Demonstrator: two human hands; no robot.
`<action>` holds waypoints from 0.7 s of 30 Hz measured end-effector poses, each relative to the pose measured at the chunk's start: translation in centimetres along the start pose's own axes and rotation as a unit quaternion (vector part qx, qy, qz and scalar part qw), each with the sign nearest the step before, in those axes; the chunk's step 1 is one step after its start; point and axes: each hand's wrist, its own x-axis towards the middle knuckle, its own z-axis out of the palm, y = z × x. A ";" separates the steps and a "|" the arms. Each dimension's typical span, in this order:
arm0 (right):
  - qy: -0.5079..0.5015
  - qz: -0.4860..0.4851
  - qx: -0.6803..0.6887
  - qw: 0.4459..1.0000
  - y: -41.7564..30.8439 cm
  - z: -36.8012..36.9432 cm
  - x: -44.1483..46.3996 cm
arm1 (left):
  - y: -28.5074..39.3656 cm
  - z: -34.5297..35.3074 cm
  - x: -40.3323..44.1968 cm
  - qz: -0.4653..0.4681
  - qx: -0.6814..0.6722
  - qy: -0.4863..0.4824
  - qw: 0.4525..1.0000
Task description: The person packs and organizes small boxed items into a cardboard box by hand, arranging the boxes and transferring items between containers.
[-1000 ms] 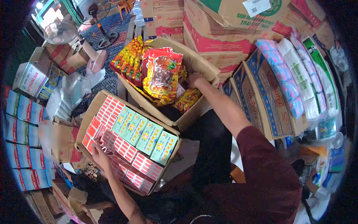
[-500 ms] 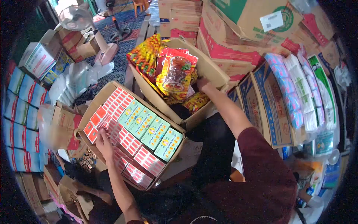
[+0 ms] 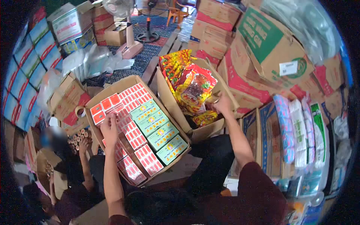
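My left hand is over a cardboard carton, its fingers bent down onto the small red-and-white boxes packed in it. Whether it pinches one is hidden. Green boxes with yellow and blue print fill that carton's right side. Just beyond stands a second carton, holding shiny red-and-yellow packets. Inside its right wall is my right hand, fingers curled beside the packets; what they hold, if anything, cannot be made out.
At the lower left, another person's hand is by several small round-ended items. A tape roll lies beside the near carton. Large cartons are stacked at the back right, wrapped packs below them. A fan stands behind.
The view has swung, shifting the scene. My right hand has come up from deeper among the packets and shows more. My left hand stays over the red-and-white boxes. Another person's hands now show.
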 end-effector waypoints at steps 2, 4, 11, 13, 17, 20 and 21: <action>0.081 -0.013 0.024 0.996 -2.7 -2.5 -1.0 | 1.2 0.2 -0.3 0.021 0.025 -0.005 0.999; 0.230 -0.042 0.138 0.962 -4.7 -4.2 -1.5 | 2.2 0.6 -0.5 0.034 0.035 -0.001 0.999; 0.233 0.001 0.583 0.778 -12.2 -2.5 -10.1 | 6.1 3.7 -4.8 0.297 0.064 -0.118 0.945; 0.133 0.053 0.690 0.710 -13.7 -1.3 -11.1 | 8.0 4.9 -6.2 0.292 -0.010 -0.165 0.942; -0.160 -0.020 0.669 0.725 -15.9 2.7 -13.8 | 6.2 7.1 -7.4 0.325 -0.007 -0.094 0.941; -0.259 -0.096 0.600 0.750 -16.2 5.7 -14.5 | 4.3 5.5 -6.7 0.419 0.048 -0.105 0.901; -0.267 -0.089 0.602 0.747 -16.2 6.1 -14.5 | 4.7 4.7 -6.4 0.418 0.079 -0.137 0.895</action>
